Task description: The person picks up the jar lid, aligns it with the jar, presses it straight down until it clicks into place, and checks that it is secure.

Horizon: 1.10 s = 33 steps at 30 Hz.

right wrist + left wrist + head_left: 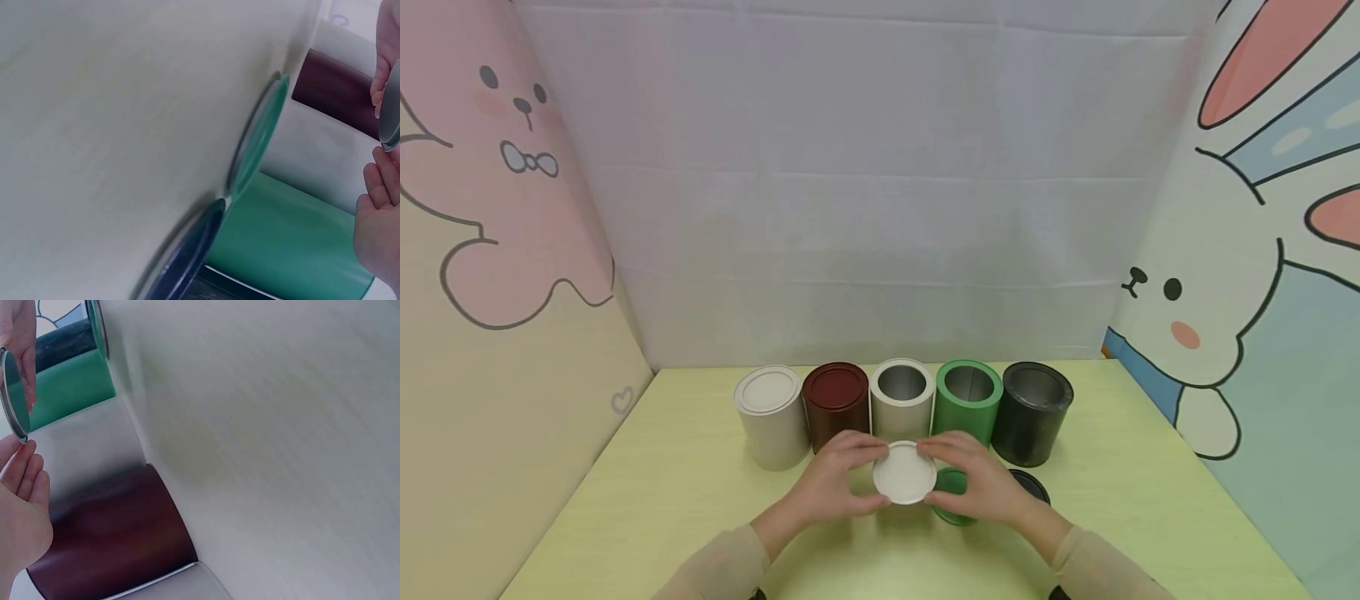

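Note:
Between both hands a round white lid is held up in front of the row of cans. My left hand grips its left edge, fingers on the upper rim and thumb below. On the opposite edge, my right hand grips it the same way. Just behind stands a white can with an open top. The left wrist view shows the metallic underside of the lid above the fingers. A green lid, partly covered by the right hand, and a black lid lie on the table.
Right of the open white can stand an open green can and an open black can. To its left are a lidded dark red can and a lidded white can. A pale yellow-green table bears them, with cloth walls around.

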Each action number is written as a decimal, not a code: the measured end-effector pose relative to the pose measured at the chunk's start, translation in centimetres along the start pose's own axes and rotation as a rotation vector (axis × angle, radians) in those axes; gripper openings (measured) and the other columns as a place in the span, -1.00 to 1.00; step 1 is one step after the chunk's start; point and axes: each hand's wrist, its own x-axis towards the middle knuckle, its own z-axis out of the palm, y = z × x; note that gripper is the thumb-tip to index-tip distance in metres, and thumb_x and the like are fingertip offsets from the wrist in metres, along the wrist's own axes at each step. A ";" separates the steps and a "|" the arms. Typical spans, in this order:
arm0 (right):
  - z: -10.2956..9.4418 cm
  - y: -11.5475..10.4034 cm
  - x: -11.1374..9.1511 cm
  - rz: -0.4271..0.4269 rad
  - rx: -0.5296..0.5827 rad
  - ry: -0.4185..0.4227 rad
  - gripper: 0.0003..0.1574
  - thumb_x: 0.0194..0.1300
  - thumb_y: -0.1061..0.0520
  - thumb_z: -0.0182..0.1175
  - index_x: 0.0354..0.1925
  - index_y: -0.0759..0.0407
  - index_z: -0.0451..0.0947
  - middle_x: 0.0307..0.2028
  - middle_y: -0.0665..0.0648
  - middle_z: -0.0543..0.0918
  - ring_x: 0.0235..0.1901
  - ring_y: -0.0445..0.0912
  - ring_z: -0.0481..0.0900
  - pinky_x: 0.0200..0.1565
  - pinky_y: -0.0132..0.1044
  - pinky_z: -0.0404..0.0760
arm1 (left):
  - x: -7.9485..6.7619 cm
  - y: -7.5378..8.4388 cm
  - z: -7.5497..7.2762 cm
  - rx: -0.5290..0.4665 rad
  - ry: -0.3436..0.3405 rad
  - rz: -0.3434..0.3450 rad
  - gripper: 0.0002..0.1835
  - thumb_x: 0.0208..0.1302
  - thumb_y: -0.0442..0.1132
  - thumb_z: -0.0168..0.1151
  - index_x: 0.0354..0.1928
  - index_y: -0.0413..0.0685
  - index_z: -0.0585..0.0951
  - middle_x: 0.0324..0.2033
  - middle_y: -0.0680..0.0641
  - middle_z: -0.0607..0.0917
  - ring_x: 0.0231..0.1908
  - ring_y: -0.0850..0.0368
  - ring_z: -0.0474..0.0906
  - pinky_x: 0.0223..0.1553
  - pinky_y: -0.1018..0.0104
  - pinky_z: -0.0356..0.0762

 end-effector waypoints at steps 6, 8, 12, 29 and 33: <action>-0.4 -0.2 0.3 -0.006 0.001 0.022 -0.28 0.13 -0.11 0.48 0.15 0.24 0.58 0.10 0.12 0.63 0.10 0.04 0.50 0.04 -0.03 0.55 | 0.5 0.3 -0.4 0.011 0.014 0.013 -0.35 -0.20 -0.07 0.65 0.00 -0.21 0.71 -0.01 -0.03 0.68 0.05 0.06 0.53 0.04 0.15 0.55; -0.5 -0.2 0.4 -0.016 0.001 0.034 -0.27 0.12 -0.08 0.49 0.16 0.25 0.57 0.10 0.13 0.62 0.10 0.05 0.50 0.04 -0.03 0.56 | 0.7 0.4 -0.6 0.015 0.023 0.024 -0.35 -0.21 -0.08 0.65 0.00 -0.22 0.71 -0.01 -0.04 0.69 0.04 0.05 0.53 0.03 0.15 0.55; -0.8 -0.5 0.8 -0.026 -0.010 0.053 -0.26 0.10 -0.05 0.51 0.17 0.26 0.57 0.10 0.13 0.62 0.10 0.06 0.50 0.04 -0.04 0.57 | 1.2 0.6 -0.9 0.019 0.038 0.043 -0.34 -0.23 -0.09 0.67 0.00 -0.23 0.71 -0.02 -0.04 0.68 0.03 0.05 0.53 0.02 0.17 0.57; -2.1 -0.7 2.5 -0.052 -0.038 0.086 -0.29 0.25 -0.16 0.37 0.19 0.27 0.55 0.13 0.15 0.59 0.14 0.09 0.47 0.14 -0.09 0.50 | 2.8 1.0 -2.4 0.056 0.100 0.088 -0.34 -0.26 -0.15 0.67 -0.02 -0.28 0.71 -0.04 -0.11 0.69 0.00 -0.01 0.55 0.02 0.17 0.56; -2.4 -0.6 3.0 -0.059 -0.048 0.091 -0.30 0.25 -0.15 0.36 0.18 0.28 0.55 0.13 0.15 0.58 0.14 0.10 0.48 0.17 -0.06 0.47 | 3.2 0.7 -2.6 0.065 0.118 0.102 -0.34 -0.27 -0.15 0.66 -0.03 -0.30 0.71 -0.05 -0.12 0.69 -0.01 -0.02 0.56 0.02 0.15 0.56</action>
